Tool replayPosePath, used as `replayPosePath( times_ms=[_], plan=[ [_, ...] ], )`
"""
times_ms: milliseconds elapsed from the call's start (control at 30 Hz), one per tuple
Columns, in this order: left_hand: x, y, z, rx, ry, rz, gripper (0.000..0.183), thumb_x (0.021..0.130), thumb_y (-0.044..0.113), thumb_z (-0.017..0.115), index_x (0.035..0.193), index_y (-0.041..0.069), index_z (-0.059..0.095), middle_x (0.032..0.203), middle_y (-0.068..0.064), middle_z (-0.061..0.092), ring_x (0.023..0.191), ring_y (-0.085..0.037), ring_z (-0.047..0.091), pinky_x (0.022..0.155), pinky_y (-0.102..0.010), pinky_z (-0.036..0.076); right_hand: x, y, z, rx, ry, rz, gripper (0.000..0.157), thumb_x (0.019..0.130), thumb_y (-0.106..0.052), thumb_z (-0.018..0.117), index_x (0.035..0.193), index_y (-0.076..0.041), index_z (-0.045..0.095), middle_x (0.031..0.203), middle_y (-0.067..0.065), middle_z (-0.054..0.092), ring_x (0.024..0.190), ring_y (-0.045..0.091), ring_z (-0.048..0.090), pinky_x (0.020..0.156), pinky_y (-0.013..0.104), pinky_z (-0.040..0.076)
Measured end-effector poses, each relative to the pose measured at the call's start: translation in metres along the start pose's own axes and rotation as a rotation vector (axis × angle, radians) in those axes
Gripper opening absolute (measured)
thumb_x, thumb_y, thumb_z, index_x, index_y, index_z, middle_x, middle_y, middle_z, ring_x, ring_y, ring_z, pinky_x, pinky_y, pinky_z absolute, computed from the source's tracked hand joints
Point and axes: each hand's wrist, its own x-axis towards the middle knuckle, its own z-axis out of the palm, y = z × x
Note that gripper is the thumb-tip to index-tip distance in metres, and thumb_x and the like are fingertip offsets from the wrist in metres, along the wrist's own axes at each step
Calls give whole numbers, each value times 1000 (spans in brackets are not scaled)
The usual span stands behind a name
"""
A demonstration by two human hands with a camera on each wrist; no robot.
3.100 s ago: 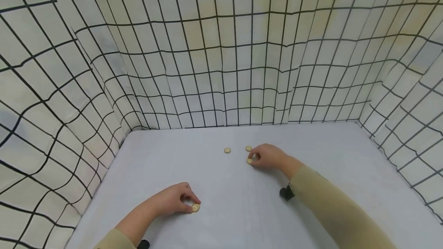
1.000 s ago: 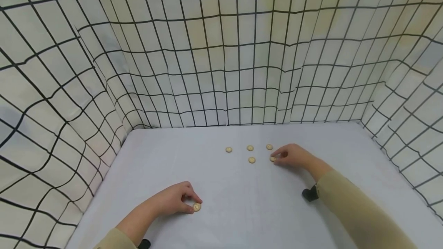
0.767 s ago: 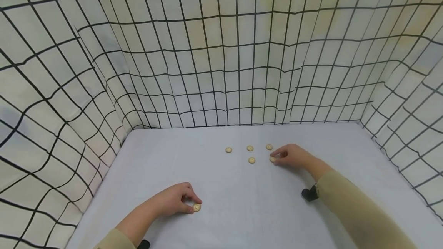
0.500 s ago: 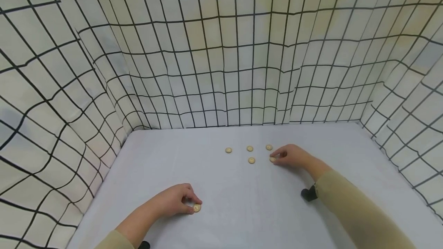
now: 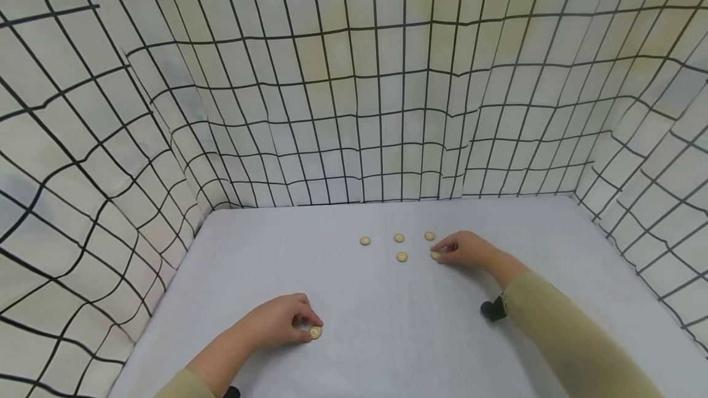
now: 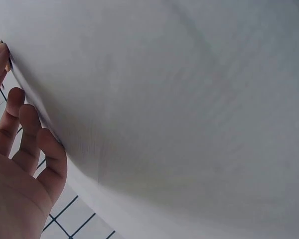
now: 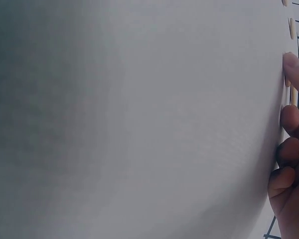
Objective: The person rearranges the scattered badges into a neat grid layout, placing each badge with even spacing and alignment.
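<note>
Near the front of the white table, my left hand [image 5: 281, 320] pinches a pale wooden button [image 5: 316, 332] between thumb and index finger, the button lying against the cloth. Farther back on the right, my right hand [image 5: 468, 249] pinches another button [image 5: 435, 255] at its edges, partly covered by the fingertips. Beside it lie a button [image 5: 402, 257] to the left and a button [image 5: 429, 236] just behind. Two more in the back row are a button [image 5: 399, 238] and a button [image 5: 365, 241]. In the left wrist view, the other fingers [image 6: 30, 129] of the left hand are bent loosely.
White cloth covers the table [image 5: 354, 361]. Pale walls with a black grid [image 5: 354, 109] enclose it at the back and both sides. A black wrist camera [image 5: 494, 309] sits under the right sleeve [image 5: 564, 330].
About three seconds ago my right hand was farther left, at the front-row button. It has since moved right, and another back-row button now lies there. The left hand stays almost still.
</note>
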Motion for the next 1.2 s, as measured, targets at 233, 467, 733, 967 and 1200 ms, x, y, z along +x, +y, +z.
replayPosePath(
  times_ms=[233,467,733,967,1200],
  plan=[
    [6,2,1,18,14,22,16,82,29,81,98,32,78,89,19,55,77,-4,50,70,-26,43,0,4,0,7,3,19,26,85,-29,78,111,-25,77,109,1,66,102,21,57,91,46,46],
    [21,9,-3,74,58,22,13,84,31,78,97,33,77,88,18,55,76,-5,50,68,-28,42,0,8,-1,10,4,28,27,84,-31,79,111,-26,76,109,1,66,103,21,58,93,46,46],
    [52,22,-11,128,96,-2,13,83,28,79,95,30,75,86,15,55,79,-7,51,71,-31,44,0,6,-4,-2,7,22,26,84,-31,79,109,-25,77,105,-1,66,98,19,57,90,45,47],
    [82,25,-15,120,120,-1,12,84,28,77,96,28,75,85,11,56,79,-9,50,72,-31,44,2,6,-2,-1,6,20,26,84,-31,79,109,-26,77,104,-3,67,96,17,57,89,44,47],
    [108,26,-21,83,128,-64,11,85,27,77,96,26,74,85,8,57,81,-12,51,76,-34,43,3,4,0,-6,14,22,26,83,-31,80,108,-26,77,105,-3,67,99,18,58,92,45,46]
  ],
)
